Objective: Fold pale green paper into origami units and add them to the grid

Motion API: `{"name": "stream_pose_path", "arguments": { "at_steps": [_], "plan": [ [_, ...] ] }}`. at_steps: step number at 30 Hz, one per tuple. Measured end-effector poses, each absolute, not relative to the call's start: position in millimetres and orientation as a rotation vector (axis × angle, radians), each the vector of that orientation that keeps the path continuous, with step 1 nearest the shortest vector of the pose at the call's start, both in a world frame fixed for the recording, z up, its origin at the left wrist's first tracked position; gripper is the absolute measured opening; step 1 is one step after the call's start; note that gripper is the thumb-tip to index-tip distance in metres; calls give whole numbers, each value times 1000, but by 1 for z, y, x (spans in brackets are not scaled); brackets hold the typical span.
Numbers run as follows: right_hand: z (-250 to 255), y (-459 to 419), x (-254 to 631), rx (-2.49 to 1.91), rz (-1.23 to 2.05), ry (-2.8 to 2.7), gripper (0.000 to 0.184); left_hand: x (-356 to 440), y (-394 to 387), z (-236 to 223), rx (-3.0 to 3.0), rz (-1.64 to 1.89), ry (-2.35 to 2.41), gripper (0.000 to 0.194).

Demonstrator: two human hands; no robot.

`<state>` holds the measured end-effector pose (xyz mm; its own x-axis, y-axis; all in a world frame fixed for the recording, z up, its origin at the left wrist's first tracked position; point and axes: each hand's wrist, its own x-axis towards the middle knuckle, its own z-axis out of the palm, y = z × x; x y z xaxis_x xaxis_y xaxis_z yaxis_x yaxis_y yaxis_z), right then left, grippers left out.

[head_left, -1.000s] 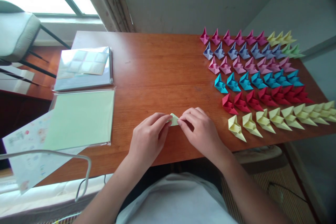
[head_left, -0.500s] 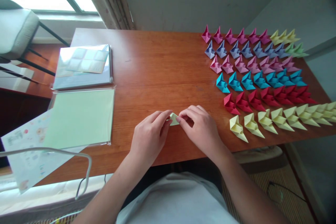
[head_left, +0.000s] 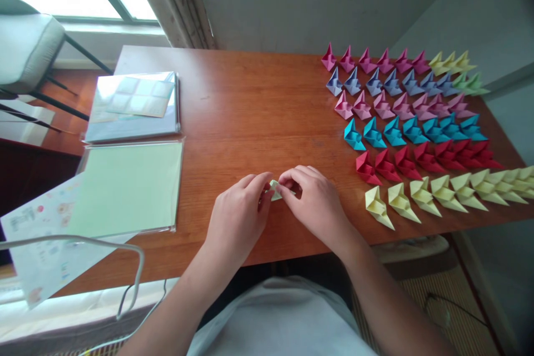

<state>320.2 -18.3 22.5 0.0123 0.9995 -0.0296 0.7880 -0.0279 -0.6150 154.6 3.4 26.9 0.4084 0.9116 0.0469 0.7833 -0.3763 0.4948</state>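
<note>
A small folded piece of pale yellow-green origami paper (head_left: 275, 191) is held between my two hands, low over the front middle of the table. My left hand (head_left: 241, 212) pinches its left side between thumb and fingertips. From the other side, my right hand (head_left: 314, 196) grips it with thumb and forefinger, the other fingers curled. Fingertips cover much of the paper, so its full shape is hidden.
Rows of folded paper pieces fill the table's right side: pale yellow (head_left: 399, 202), red (head_left: 405, 164), turquoise (head_left: 393, 131), pink, lavender and magenta. At left lie a pack of light green paper (head_left: 129, 189), a plastic-wrapped pack (head_left: 133, 128) and a white cable (head_left: 104, 237).
My right thumb and fingers have shifted slightly left over the folded paper, and a small bit of it now shows beneath my right fingers. My left hand stays nearly in place.
</note>
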Motion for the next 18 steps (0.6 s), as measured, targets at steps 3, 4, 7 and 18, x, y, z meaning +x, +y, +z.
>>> {"name": "stream_pose_path", "arguments": {
  "at_steps": [3, 4, 7, 18],
  "plan": [
    [22, -14, 320, -1869, 669, -1848, 9, 156, 5, 30, 2277, 383, 1459, 18],
    [22, -12, 320, -1869, 675, -1853, 10, 156, 6, 30, 2281, 372, 1457, 18],
    [22, -10, 321, -1875, 691, -1859, 11, 157, 7, 31, 2290, 358, 1450, 18],
    [22, -8, 320, -1915, 658, -1912, 11, 151, 5, 25, 2297, 424, 1446, 17]
  ]
}}
